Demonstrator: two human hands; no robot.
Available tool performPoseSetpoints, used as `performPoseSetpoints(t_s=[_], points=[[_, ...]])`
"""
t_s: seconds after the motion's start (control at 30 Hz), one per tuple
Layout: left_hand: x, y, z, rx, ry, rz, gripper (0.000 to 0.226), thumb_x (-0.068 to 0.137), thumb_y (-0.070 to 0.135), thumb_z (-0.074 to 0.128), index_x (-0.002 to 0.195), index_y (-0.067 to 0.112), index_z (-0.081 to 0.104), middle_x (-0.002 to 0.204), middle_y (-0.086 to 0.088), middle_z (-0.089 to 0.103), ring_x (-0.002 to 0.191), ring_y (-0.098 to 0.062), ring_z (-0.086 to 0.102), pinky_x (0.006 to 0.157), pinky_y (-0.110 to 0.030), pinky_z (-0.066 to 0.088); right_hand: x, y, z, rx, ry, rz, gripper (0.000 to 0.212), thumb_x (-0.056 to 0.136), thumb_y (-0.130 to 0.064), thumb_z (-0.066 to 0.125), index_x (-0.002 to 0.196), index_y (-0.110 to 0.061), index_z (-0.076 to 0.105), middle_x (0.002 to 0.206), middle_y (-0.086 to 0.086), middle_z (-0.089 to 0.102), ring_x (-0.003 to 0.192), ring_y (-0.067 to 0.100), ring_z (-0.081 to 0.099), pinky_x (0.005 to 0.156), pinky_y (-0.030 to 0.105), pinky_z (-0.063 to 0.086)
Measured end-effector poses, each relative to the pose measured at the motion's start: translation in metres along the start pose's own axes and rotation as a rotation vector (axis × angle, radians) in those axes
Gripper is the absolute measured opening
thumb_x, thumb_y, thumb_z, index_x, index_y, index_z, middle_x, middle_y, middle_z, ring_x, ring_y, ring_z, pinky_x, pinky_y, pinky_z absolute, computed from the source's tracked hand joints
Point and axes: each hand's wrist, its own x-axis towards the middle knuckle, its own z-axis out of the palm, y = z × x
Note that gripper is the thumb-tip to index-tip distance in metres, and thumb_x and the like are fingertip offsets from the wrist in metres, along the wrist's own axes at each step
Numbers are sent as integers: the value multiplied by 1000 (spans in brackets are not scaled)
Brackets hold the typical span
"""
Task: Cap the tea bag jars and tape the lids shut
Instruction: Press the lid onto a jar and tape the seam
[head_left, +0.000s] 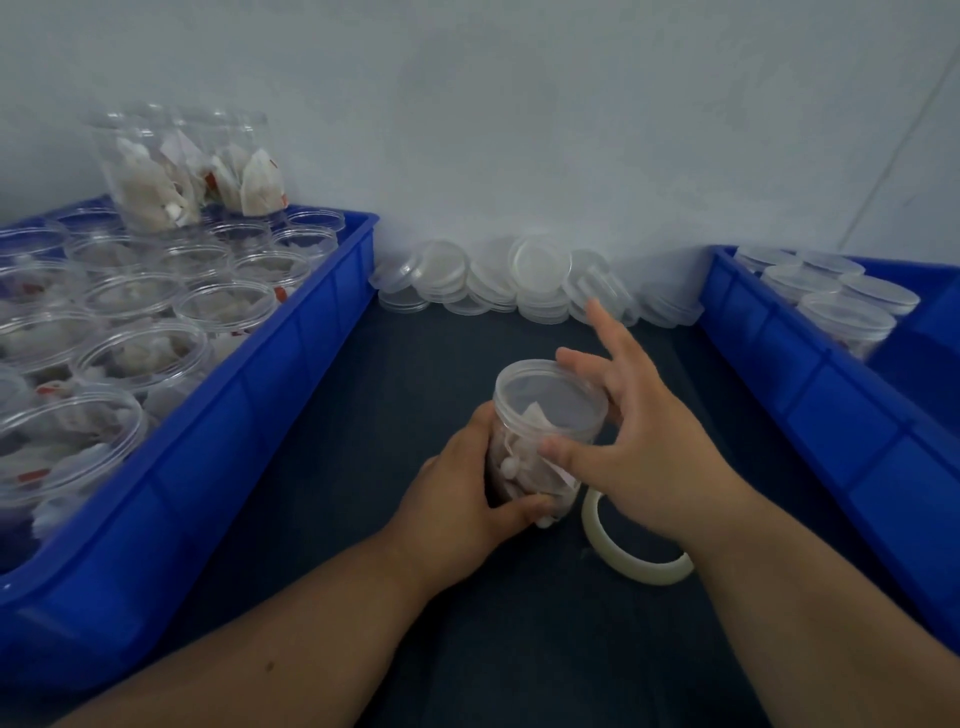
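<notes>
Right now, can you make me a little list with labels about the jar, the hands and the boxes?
left hand: grips the jar
right hand: pinches the lid on the jar
jar: holds tea bags
tape roll: on table, beside jar
loose lids: piled by wall
left bin: uncapped jars
right bin: capped jars

Both bare forearms come in from the bottom edge. The left hand (467, 493) is wrapped round the jar (524, 467), thumb across the front. The right hand (644, 441) pinches the lid (550, 400) rim between thumb and index finger, with the other fingers splayed up.
</notes>
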Motion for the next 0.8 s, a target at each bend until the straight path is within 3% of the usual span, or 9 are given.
performPoseSetpoints(t_s=[0.13,0.27,0.37,0.47,0.57,0.67,0.73,0.8], points=[[-1,2,1,13,5,0,84,67,65,78,137,60,33,132,30,56,121,10,54,104,-29,49,11,2,-4,30,20,32,122,47,-55,89,140,-69,11,121,-29,54,106,-18,52,79,12,41],[-1,4,0,11,5,-14,83,68,57,80,139,55,36,133,27,57,124,6,54,106,-35,49,23,4,8,90,-47,72,118,42,-62,85,141,-63,20,124,-17,44,110,-1,49,88,22,44],[-1,7,2,23,28,-23,78,69,53,82,134,55,39,128,27,59,119,6,57,103,-35,52,23,6,22,201,0,86,119,45,-60,81,145,-58,18,133,-27,45,117,-10,47,90,15,41],[-3,7,7,64,66,-35,74,70,49,83,129,55,39,120,29,62,111,8,60,95,-28,55,16,5,36,231,145,118,118,45,-62,77,147,-52,20,129,-32,47,115,-15,45,85,9,37],[-2,7,13,90,95,-46,71,73,44,85,119,64,36,113,38,61,100,16,61,78,-7,51,11,2,48,248,247,160,116,50,-60,81,148,-49,20,126,-31,44,112,-15,42,79,7,34],[-3,11,15,80,115,-49,71,73,40,86,120,62,38,113,42,59,101,19,59,75,1,45,8,-4,55,223,312,171,116,57,-55,85,150,-49,14,118,-37,38,106,-20,40,73,4,32],[-5,14,14,67,120,-59,67,70,42,87,120,54,44,112,38,62,100,16,62,76,-6,50,4,-6,55,257,299,187,121,59,-61,79,150,-50,1,123,-36,37,110,-15,42,78,4,33],[-6,16,11,56,110,-86,70,65,47,88,120,53,45,110,35,64,98,13,63,80,-15,52,-5,-4,44,402,244,250,114,68,-71,66,148,-53,-14,130,-37,40,118,-5,47,91,15,40]])
